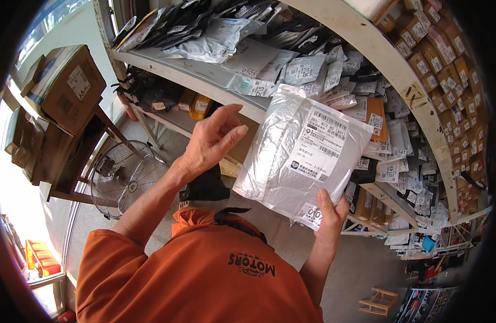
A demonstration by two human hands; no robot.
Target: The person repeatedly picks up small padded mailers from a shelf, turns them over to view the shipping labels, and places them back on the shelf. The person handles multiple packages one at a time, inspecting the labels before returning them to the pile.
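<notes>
A silver padded mailer [268, 149] with a printed shipping label is held up in front of the shelf. My right hand [332, 212] grips its lower right corner, thumb on top beside a small numbered sticker. To the left of the mailer, my left hand [215, 137] is raised with nothing in it; its fingers are bent and the thumb stands apart from them. Behind the mailer, grey and white parcel bags [304, 69] lie packed along a metal shelf [183, 74], many bearing numbered stickers. An orange-brown envelope [376, 117] shows just past the mailer's right edge.
A wire floor fan [128, 179] stands at the left, near a large cardboard box [66, 87] on a wooden stand. Small boxes [437, 64] fill the upper right shelving. On the lower shelf lies a yellow parcel [200, 105]. A wooden stool [379, 302] is at the lower right.
</notes>
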